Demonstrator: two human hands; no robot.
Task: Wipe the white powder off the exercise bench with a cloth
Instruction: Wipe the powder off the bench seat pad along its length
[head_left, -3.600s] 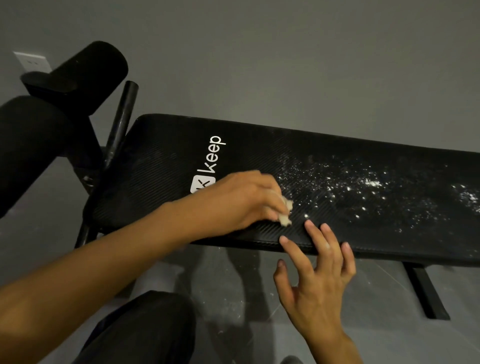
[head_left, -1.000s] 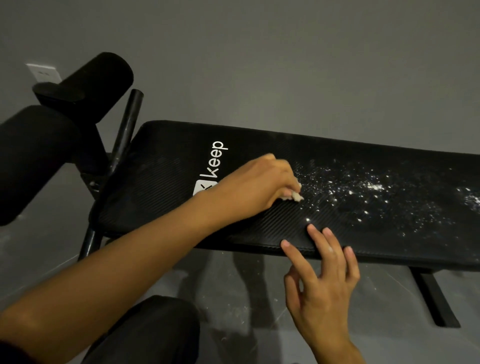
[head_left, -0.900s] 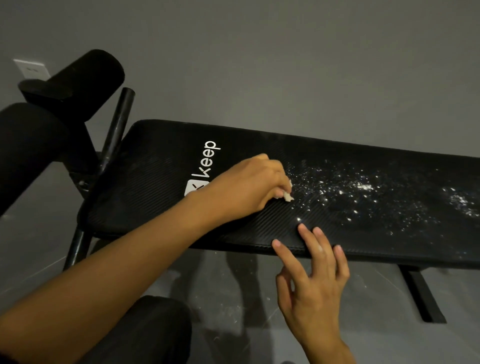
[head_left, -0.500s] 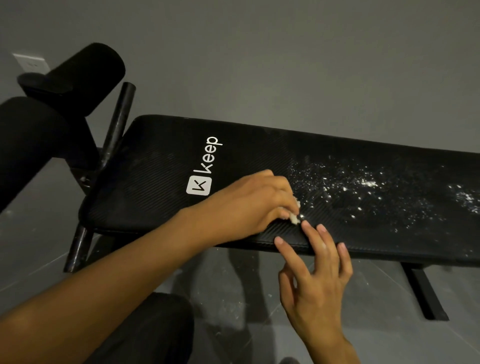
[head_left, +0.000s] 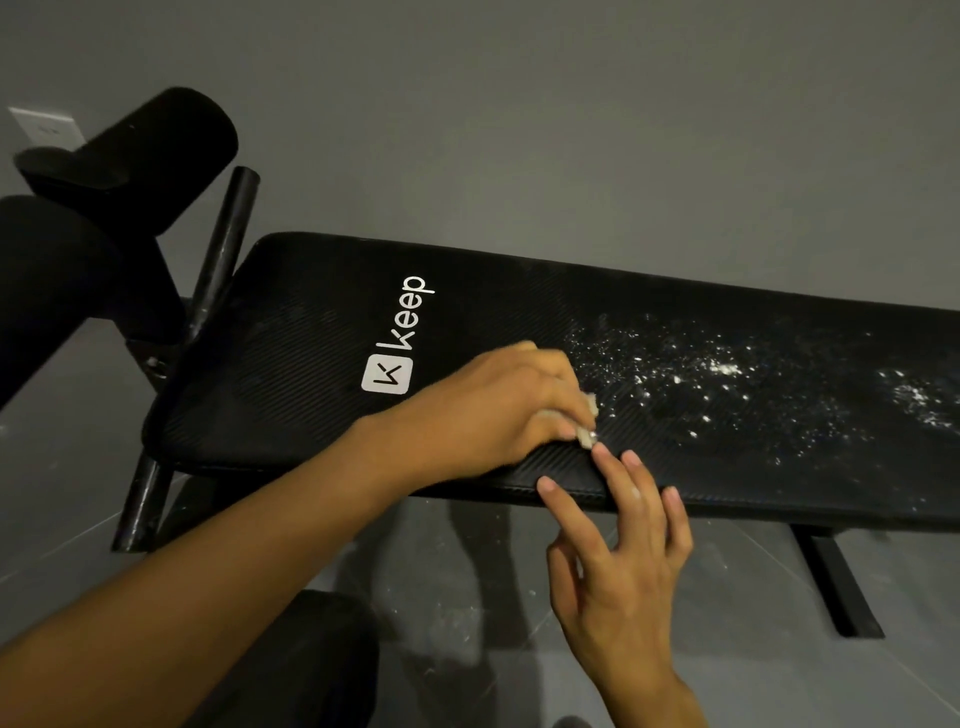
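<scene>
The black padded exercise bench (head_left: 291, 364) runs from left to right, with a white "keep" logo (head_left: 397, 343) on its left part. White powder (head_left: 691, 379) is scattered over its right half. My left hand (head_left: 498, 410) grips a small, pale bunched cloth (head_left: 587, 423), pressed on the pad near the front edge, at the left limit of the powder. Most of the cloth is hidden under my fingers. My right hand (head_left: 618, 551) is open, its straight fingertips resting on the bench's front edge just right of the cloth.
Black foam rollers (head_left: 140, 156) and a black post (head_left: 223, 249) stand at the bench's left end. A black leg (head_left: 836, 582) shows under the right part. Powder specks lie on the grey floor (head_left: 457, 597) below. My dark-clad knee (head_left: 301, 660) is at the bottom. A grey wall is behind.
My left hand with the cloth went back and forth along the pad's powder edge and is now near the front edge again. My right hand stayed on the front edge.
</scene>
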